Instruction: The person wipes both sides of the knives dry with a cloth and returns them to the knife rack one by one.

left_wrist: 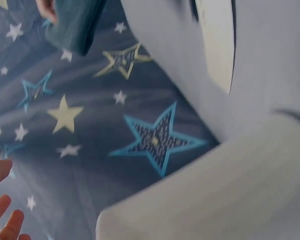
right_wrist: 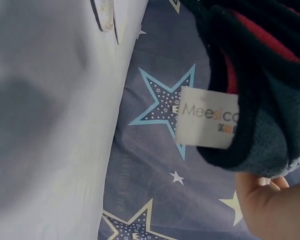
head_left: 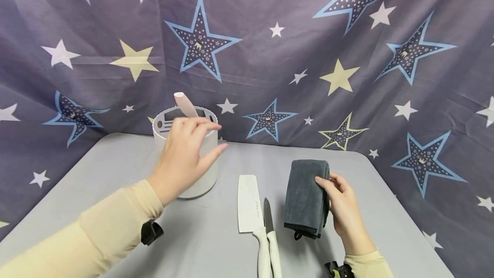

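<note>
A folded dark grey towel [head_left: 307, 194] is gripped at its right side by my right hand [head_left: 349, 213]; in the right wrist view the towel [right_wrist: 275, 125] shows a white label and red inner edges. My left hand [head_left: 185, 153], fingers apart and holding nothing visible, is in front of the white round knife holder [head_left: 206, 175]. A light pink handle [head_left: 186, 104] sticks up from the holder's slotted top, just behind the left fingers. In the left wrist view the holder's wall [left_wrist: 210, 195] fills the lower right, with the fingertips [left_wrist: 10, 227] at the left edge.
A white-handled cleaver [head_left: 250, 205] and a smaller dark-bladed knife [head_left: 269, 218] lie side by side on the grey table [head_left: 216, 243], between the holder and the towel. Behind the table hangs a star-patterned cloth [head_left: 247, 55].
</note>
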A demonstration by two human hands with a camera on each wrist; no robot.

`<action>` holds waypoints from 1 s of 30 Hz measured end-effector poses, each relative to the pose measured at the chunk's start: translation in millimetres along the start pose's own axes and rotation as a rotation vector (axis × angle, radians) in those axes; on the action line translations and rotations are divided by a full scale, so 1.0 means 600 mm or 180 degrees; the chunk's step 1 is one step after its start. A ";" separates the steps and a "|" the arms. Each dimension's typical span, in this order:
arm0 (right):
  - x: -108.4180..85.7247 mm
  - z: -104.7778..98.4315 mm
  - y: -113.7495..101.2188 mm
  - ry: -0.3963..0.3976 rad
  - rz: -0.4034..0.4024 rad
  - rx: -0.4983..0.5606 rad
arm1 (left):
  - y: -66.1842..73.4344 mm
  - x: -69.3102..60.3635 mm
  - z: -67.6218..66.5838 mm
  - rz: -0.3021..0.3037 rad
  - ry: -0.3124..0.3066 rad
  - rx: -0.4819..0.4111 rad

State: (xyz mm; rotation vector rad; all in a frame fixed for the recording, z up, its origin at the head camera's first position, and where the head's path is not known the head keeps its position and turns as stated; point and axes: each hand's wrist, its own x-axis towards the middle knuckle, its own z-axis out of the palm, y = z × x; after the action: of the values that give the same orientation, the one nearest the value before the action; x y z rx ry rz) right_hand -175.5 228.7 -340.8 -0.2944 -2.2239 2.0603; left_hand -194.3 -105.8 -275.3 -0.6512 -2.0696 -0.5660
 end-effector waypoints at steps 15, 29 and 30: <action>0.000 -0.004 0.008 0.0017 0.0069 0.0064 | 0.044 -0.109 0.076 -0.0569 -0.0839 -0.0041; -0.007 -0.008 0.020 0.0023 0.0080 0.0059 | 0.097 -0.185 0.120 -0.0482 -0.1426 -0.0165; -0.007 -0.008 0.021 0.0020 0.0085 0.0049 | 0.100 -0.189 0.123 -0.0478 -0.1487 -0.0207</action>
State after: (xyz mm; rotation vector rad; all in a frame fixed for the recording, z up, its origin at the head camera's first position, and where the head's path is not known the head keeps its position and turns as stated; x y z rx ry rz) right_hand -169.4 233.1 -352.8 -0.3308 -2.2116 2.0857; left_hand -146.3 -42.4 -399.9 -0.7208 -2.5621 -0.6108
